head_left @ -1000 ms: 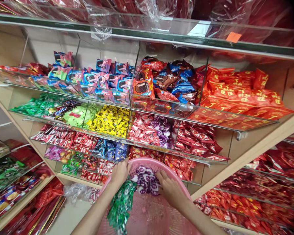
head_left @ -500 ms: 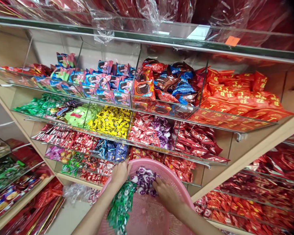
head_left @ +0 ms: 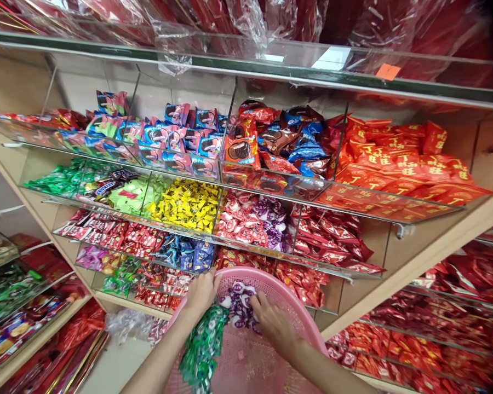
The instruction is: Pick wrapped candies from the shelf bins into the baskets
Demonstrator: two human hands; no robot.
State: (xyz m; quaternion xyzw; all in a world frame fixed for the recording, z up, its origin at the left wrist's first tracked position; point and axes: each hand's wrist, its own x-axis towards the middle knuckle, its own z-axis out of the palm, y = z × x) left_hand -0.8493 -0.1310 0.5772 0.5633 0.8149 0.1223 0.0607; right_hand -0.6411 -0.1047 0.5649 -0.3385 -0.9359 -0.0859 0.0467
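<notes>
A pink perforated plastic basket (head_left: 308, 317) is tilted in front of the shelves, below the middle of the view. My left hand (head_left: 201, 293) is closed over its far left rim. Inside, purple-and-white wrapped candies (head_left: 239, 298) lie in a heap at the far side. Green wrapped candies (head_left: 203, 350) form a longer pile along the left. My right hand (head_left: 271, 320) reaches into the basket, its curled fingers against the right side of the purple candies. Its fingertips are partly hidden, so whether a candy is between them does not show.
Glass-fronted shelves ahead hold sorted sweets: blue-and-pink cookie packs (head_left: 176, 137), orange-red packets (head_left: 394, 158), yellow candies (head_left: 189, 205) and red-and-purple candies (head_left: 254, 219). A wooden side panel (head_left: 427, 257) slopes at right. Clear plastic bags (head_left: 129, 325) lie at lower left.
My right hand has shifted slightly left over the purple candies, its fingers covering more of them. My left hand stays on the rim.
</notes>
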